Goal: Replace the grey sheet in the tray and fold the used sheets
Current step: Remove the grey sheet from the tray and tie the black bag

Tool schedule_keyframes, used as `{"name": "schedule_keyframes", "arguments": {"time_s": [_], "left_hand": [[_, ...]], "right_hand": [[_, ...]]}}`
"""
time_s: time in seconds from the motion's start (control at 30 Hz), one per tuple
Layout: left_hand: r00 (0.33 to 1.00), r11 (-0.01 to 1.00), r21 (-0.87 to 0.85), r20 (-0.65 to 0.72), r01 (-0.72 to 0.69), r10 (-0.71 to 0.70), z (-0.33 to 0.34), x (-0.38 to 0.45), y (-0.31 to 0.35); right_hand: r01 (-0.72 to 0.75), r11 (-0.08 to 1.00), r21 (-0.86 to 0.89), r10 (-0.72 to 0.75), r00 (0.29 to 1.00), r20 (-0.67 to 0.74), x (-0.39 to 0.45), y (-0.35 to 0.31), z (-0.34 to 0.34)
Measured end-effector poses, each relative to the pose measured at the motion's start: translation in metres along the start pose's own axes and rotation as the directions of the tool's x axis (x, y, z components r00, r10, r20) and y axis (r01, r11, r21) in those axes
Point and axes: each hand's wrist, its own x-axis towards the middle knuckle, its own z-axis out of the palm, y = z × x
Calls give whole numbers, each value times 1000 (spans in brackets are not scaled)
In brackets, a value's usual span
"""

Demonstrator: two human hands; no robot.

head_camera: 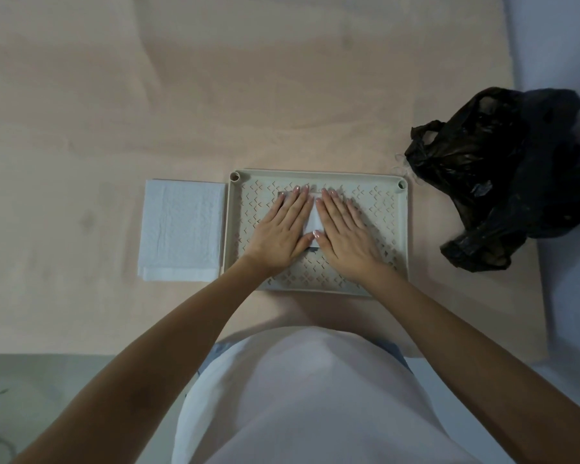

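Both my hands lie flat with straight fingers, left hand (282, 226) and right hand (344, 229) side by side, pressing a small folded sheet (312, 222) onto the perforated tray (375, 286) at the frame's centre, I judge to set its creases. A folded white pad (183, 231) waits just left of the tray, and a black bag (503, 175) sits at right, probably for waste.

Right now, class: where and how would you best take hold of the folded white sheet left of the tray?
Probably pinch the folded white sheet at its near edge, coming from the front-left. Its layered edges show there, it lies flat on the table, and the tray blocks its right edge.
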Motion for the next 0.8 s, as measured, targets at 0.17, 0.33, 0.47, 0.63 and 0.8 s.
{"name": "schedule_keyframes", "arguments": {"time_s": [0.17, 0.33, 0.47, 0.63, 0.8], "left_hand": [[1000, 1000, -19, 21, -10, 10, 0, 0, -2], [1000, 1000, -25, 25, 2, -1, 2, 1, 0], [998, 999, -42, 50, 25, -23, 2, 1, 0], [989, 929, -344, -18, 133, -148, -11, 1, 1], [804, 747, -432, -78, 505, -589, -26, -6, 5]], "right_hand": [[53, 998, -22, -53, 999, 5, 0, 6, 4], [44, 998, -43, -44, 999, -5, 0, 7, 8], [60, 998, 15, -60, 997, 44, 0, 7, 3], [-94, 662, 743, 177, 984, -33, -3, 13, -16], [-315, 571, 758, 530, 847, -47, -1, 2, -27]]}}
